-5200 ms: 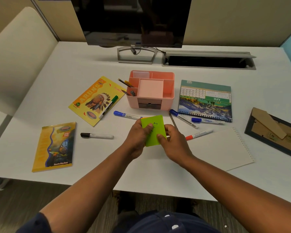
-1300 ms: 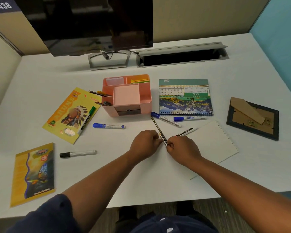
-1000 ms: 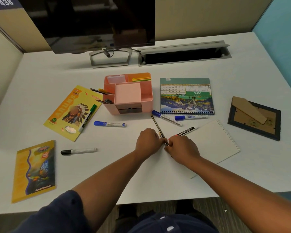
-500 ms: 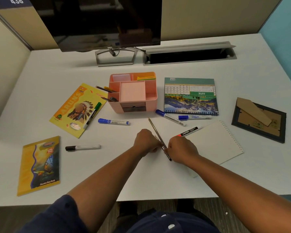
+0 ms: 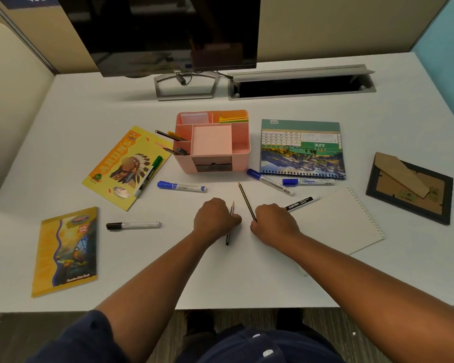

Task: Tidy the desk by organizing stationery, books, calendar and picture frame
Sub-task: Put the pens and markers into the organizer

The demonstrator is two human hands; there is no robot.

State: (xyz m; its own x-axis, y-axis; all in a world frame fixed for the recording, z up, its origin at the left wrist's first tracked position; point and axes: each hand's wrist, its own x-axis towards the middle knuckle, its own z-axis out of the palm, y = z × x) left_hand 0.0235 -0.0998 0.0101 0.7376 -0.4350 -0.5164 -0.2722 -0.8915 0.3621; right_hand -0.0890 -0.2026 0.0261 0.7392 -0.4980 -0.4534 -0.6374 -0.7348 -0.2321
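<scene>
1. Pencil round-up is the step in hand: the left hand [image 5: 215, 218] curls its fingers round a short pencil [image 5: 230, 226], tip pointing away from the person, butt poking out toward them.
2. The right hand [image 5: 273, 224] pinches the near end of a longer pencil [image 5: 246, 201], which slants up toward the organizer [image 5: 240, 142].
3. Whether either pencil is clear of the desk [image 5: 89, 106] is hard to say from here.
4. Next, I'd judge: carry both to the organizer's left slots, where other pencils already lean, and drop them in tip-up.
5. Markers lie scattered, awaiting their turn.
</scene>
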